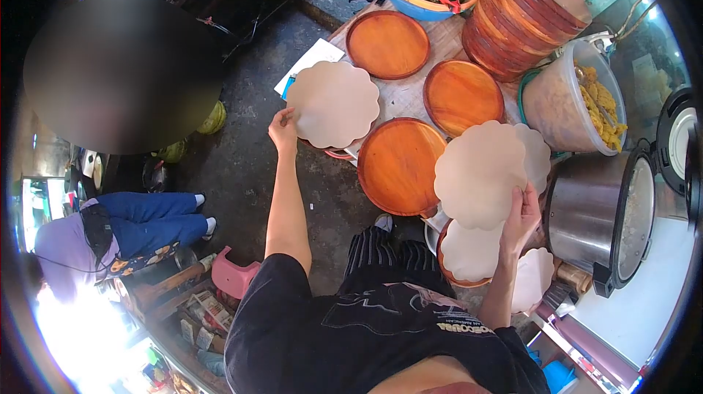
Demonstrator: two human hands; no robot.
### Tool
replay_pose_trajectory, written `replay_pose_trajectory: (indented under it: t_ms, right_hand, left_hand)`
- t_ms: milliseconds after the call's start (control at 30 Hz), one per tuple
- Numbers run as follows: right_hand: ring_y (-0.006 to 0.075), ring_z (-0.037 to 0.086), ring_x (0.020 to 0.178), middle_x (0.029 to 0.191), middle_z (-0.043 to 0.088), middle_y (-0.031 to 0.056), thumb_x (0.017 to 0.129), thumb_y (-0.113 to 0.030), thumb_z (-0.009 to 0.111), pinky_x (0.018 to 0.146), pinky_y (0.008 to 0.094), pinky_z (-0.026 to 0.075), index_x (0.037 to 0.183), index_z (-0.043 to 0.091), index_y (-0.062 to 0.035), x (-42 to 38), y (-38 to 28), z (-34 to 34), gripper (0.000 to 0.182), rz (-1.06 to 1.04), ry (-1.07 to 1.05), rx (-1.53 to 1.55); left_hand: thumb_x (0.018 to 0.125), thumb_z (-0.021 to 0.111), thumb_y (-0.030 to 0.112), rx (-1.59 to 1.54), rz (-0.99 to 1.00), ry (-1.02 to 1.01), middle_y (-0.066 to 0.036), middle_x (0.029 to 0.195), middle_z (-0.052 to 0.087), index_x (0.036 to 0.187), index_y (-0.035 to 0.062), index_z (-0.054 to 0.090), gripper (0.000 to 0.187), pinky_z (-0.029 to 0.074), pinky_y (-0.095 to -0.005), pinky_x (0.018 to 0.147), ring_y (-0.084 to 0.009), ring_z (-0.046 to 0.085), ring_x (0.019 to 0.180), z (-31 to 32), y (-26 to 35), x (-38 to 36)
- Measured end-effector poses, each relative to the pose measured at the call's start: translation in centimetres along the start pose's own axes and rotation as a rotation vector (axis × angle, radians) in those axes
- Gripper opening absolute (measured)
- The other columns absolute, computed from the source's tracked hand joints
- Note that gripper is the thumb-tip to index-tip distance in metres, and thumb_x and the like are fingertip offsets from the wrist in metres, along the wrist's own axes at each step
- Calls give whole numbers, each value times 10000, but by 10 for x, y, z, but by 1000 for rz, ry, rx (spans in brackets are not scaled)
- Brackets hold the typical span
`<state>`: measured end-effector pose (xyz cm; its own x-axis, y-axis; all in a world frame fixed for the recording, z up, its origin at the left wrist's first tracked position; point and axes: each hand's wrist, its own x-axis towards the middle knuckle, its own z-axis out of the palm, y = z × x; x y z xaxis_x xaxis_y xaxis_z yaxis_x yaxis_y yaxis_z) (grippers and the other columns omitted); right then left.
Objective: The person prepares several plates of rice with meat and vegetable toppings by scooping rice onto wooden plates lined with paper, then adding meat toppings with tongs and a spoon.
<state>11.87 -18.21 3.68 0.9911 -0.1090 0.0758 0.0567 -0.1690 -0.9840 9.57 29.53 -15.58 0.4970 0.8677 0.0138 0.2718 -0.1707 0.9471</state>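
My left hand (pixel 283 132) pinches the edge of a brown scalloped paper liner (pixel 333 105), held over the table's left side and mostly covering a plate beneath. On the right, my right hand (pixel 521 214) grips another scalloped paper liner (pixel 477 174) by its lower right edge. Between them lie round wooden plates: a near one (pixel 401 165), a right one (pixel 463 96) and a far one (pixel 388 44), all bare. Below my right hand's liner, a further liner (pixel 469 251) lies on a wooden plate, and a loose liner (pixel 532 280) is beside it.
A tall stack of wooden plates (pixel 523 17) stands at the back right. Around it are a basin of chopped greens (pixel 425 9), a bucket of yellow food (pixel 567 97) and a large rice cooker (pixel 597 214). A person in blue trousers (pixel 154 218) and a pink stool (pixel 233 271) are left.
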Motion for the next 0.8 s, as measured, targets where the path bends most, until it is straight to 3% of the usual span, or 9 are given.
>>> replay_pose_trajectory:
  t_ms: [133,233,333,433,467,567,667,700,800]
  right_hand:
    - [110,586,929,1044,635,87,933,-60,472,820,228,447,1205,529,45,-1,-1,0,297,5,-18,-5]
    - [110,581,932,1047,634,78,933,-58,478,825,232,445,1203,531,46,-3,-9,1,294,0,-48,-5]
    - [117,581,938,1053,632,82,926,-41,490,832,242,448,1194,537,48,-8,-18,7,287,0,-73,-31]
    - [125,585,941,1073,629,101,918,-21,495,826,252,460,1186,543,51,-18,-20,18,282,-133,-160,-177]
    - [126,585,941,1083,627,107,917,-17,497,821,255,464,1187,543,51,-22,-25,24,283,-237,-232,-270]
    - [123,583,938,1112,621,120,923,-26,491,801,260,476,1220,528,42,-37,-38,42,307,-339,-440,-266]
    - [106,572,930,1122,615,103,934,-49,490,797,250,474,1270,500,23,-43,-45,32,344,-150,-587,-47]
    - [99,567,927,1122,613,93,938,-57,492,798,244,470,1287,489,16,-43,-47,26,357,-55,-626,38]
    - [77,553,909,1099,608,61,942,-71,499,804,221,454,1307,472,5,-48,-48,14,374,104,-651,245]
  left_hand:
    - [730,602,-47,149,-23,-17,-74,880,650,919,40,683,224,477,-280,661,-119,594,684,2,0,5]
    - [710,611,-36,370,337,56,-80,918,593,892,44,656,204,473,-312,670,-163,562,669,1,7,-1]
    - [709,639,-13,591,797,375,-83,959,543,888,39,614,188,466,-338,680,-207,533,669,11,58,-33]
    - [759,671,54,-100,199,-434,-87,805,591,899,22,594,163,465,-322,664,-182,574,716,39,133,-133]
    - [791,682,109,-132,288,-707,-55,736,585,903,23,596,165,459,-285,647,-136,573,734,36,174,-173]
    - [846,679,157,-643,-76,-1118,9,759,556,879,44,534,186,445,-197,583,-50,533,688,42,218,-247]
    - [863,642,94,-707,-111,-1105,2,852,562,896,54,512,140,460,-250,745,-84,553,822,44,220,-259]
    - [841,683,136,-745,-129,-1076,-3,745,561,842,66,486,210,432,-193,516,-55,534,634,45,220,-264]
    - [846,674,119,-739,-155,-1073,-5,732,557,828,64,471,211,449,-197,538,-62,540,627,42,223,-278]
